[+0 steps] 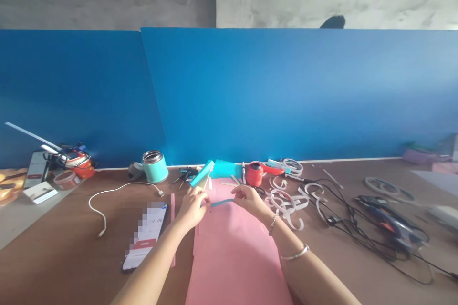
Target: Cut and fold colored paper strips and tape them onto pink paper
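A narrow blue strip [222, 202], apparently paper, stretches between my two hands above a long sheet of pink paper [236, 252]. My left hand [193, 207] pinches the strip's left end. At its right end, the fingers of my right hand [249, 201] are closed on it. Just beyond my left hand, a folded teal piece [202, 175] stands tilted; whether that hand touches it I cannot tell. A flat teal sheet [227, 169] lies at the far end of the pink paper.
Left of the pink paper lie a phone [146, 238] and a white cable [103, 193]; a teal mug [155, 167] stands behind. To the right are a red round container [255, 174], curled white strips [286, 200] and black cords [354, 221]. A blue partition [250, 95] closes the back.
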`<state>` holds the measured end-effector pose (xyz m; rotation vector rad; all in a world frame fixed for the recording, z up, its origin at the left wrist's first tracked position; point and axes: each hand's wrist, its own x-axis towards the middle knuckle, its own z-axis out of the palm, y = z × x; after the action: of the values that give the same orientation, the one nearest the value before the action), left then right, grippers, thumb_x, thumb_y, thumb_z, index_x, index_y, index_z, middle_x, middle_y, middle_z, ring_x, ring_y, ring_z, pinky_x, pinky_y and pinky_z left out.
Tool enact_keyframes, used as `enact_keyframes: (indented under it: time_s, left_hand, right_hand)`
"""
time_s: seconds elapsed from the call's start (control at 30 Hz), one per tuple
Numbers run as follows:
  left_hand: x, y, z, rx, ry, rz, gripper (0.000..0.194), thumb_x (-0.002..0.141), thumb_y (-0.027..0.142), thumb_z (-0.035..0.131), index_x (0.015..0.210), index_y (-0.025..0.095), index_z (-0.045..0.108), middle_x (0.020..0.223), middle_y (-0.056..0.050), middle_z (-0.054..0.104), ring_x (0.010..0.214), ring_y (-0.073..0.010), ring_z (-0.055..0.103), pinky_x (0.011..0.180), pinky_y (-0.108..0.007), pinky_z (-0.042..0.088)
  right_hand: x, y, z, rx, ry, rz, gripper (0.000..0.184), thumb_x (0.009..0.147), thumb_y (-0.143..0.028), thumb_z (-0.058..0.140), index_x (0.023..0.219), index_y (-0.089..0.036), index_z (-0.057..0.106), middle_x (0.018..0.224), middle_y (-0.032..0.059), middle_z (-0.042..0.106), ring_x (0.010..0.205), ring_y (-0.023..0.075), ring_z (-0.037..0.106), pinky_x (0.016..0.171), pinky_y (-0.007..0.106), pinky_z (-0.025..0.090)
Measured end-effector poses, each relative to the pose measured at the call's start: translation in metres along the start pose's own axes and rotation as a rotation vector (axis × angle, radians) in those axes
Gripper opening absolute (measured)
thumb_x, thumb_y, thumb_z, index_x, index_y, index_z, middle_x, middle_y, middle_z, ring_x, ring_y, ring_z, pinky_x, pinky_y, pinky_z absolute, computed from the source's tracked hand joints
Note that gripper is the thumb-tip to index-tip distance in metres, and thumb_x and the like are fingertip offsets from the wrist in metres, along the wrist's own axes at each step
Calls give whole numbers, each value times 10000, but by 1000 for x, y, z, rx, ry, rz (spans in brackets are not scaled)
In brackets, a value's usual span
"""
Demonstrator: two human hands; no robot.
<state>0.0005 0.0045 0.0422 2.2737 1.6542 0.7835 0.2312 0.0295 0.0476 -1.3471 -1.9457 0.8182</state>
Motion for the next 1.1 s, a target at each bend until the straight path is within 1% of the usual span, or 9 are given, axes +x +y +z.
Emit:
enact_keyframes:
  time_s: [0.07,0.27,0.37,0.53,0.6,0.73,0.87,1.0,1.1]
  left_hand:
    - [-1,6,-1,-80,-31,-13,130,766,196,509,743,212,636,946,-63,623,958,-243,546,822,-353,419]
    - [-16,22,-10,-248,-218,-196,193,778,279,465,847,208,631,800,-14,667,703,-181,602,607,-264,422]
    - [-26,28,-20,-300,-265,-220,298,806,366,421,776,194,663,765,-18,678,745,-202,611,682,-291,440]
    - [-41,32,-32,-461,-272,-280,348,784,425,461,896,206,707,1127,-52,652,1081,-242,556,937,-314,384]
    - [-46,29,-30,-510,-248,-377,320,740,412,524,896,199,706,1103,-60,666,1077,-243,563,938,-313,388]
    - [-51,22,-26,-545,-208,-533,249,664,368,603,803,173,673,879,-52,708,882,-228,626,826,-313,440]
    - [-50,23,-31,-576,-219,-523,229,668,379,600,771,181,652,844,-32,691,849,-211,613,809,-304,432]
    - [-50,28,-36,-591,-221,-457,239,694,407,588,779,189,640,846,-17,671,868,-205,595,820,-301,421]
    - [-51,28,-35,-593,-230,-427,242,709,418,582,781,193,635,839,-10,661,861,-197,585,820,-299,418]
  right_hand:
    - [-9,-3,-5,125,-6,33,326,684,-160,532,985,-121,651,715,18,645,668,135,571,625,229,432]
    - [-30,-13,-14,195,-27,148,196,677,-202,545,769,-133,704,760,46,672,711,161,581,638,239,423]
    - [-38,-12,-14,179,-56,186,216,685,-220,541,790,-142,713,714,35,658,654,147,551,560,223,389]
    - [-48,-5,-12,177,-94,212,225,669,-203,541,774,-153,732,662,25,641,588,122,511,512,214,355]
    - [-51,-2,-11,167,-121,233,233,652,-180,534,761,-151,738,631,20,633,567,116,502,507,213,351]
    - [-53,3,-10,171,-161,272,251,627,-154,531,780,-140,729,671,30,650,582,123,522,512,212,367]
    - [-53,2,-8,138,-126,232,323,656,-159,511,915,-140,703,761,46,658,657,148,553,582,238,418]
    - [-54,-6,-7,157,-24,99,401,687,-183,505,1060,-180,654,1049,77,631,855,179,555,720,272,450]
    - [-55,-11,-10,261,-100,103,433,677,-172,500,1088,-199,634,1066,63,619,898,179,550,730,262,450]
